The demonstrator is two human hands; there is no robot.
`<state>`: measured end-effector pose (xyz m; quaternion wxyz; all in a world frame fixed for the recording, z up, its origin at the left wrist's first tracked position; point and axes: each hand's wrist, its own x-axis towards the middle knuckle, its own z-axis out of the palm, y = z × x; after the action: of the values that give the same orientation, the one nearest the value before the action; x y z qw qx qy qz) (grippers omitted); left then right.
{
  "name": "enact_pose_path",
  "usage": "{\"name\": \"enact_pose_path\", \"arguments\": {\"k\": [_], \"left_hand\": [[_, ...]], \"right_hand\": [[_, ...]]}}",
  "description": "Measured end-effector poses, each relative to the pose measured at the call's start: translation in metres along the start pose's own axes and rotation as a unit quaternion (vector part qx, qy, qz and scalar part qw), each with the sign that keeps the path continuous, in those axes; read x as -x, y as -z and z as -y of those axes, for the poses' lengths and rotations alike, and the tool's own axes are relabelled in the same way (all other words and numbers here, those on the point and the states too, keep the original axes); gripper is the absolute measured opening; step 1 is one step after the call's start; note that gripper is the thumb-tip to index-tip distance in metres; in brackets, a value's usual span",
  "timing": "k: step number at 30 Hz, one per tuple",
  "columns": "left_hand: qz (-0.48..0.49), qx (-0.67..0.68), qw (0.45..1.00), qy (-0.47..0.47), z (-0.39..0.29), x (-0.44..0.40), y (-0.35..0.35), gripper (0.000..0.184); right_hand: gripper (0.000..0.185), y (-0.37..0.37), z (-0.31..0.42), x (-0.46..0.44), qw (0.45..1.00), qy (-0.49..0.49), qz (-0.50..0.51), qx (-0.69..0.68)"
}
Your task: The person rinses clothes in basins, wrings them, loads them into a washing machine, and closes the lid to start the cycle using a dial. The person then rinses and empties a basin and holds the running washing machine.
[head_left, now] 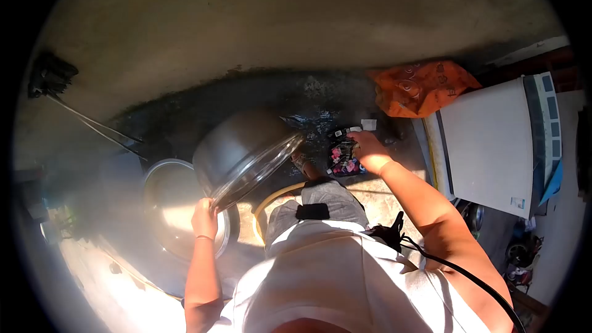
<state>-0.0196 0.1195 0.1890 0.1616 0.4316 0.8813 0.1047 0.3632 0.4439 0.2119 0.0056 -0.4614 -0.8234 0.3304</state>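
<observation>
My left hand (205,219) grips the rim of a large silver metal basin (237,154), which is tilted on its side in front of me. A second round metal basin (179,203), with a light inside, lies below and to the left, partly hidden by the first. On the right, my right hand (370,151) is closed at the upper edge of a dark packet (344,154) printed with pink flowers. Small white labels show near its top. The fingertips are partly hidden against the packet.
A yellow hose (265,206) curves beside my legs. The dark floor (314,89) looks wet near the wall (277,18). To the right are an orange bag (425,86) and a white appliance (487,142). A black cable (459,271) runs over my right side.
</observation>
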Motion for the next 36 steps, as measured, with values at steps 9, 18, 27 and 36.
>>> {"name": "enact_pose_path", "arguments": {"k": [9, 18, 27, 36], "left_hand": [[0.176, -0.107, 0.979, -0.007, 0.014, -0.022, -0.067, 0.029], [0.222, -0.124, 0.967, 0.020, 0.069, -0.015, -0.069, 0.034], [0.067, -0.051, 0.996, 0.001, -0.062, -0.006, -0.070, 0.026], [-0.061, -0.120, 0.987, -0.086, -0.231, -0.036, -0.084, 0.028]], "right_hand": [[0.014, -0.113, -0.247, 0.548, 0.771, -0.560, -0.213, -0.217], [0.017, -0.221, -0.145, 0.726, 0.692, -0.635, -0.168, -0.300], [0.022, -0.177, -0.209, 0.626, 0.778, -0.436, -0.237, -0.385], [0.017, -0.168, -0.237, 0.759, 0.687, -0.518, -0.268, -0.434]]}}
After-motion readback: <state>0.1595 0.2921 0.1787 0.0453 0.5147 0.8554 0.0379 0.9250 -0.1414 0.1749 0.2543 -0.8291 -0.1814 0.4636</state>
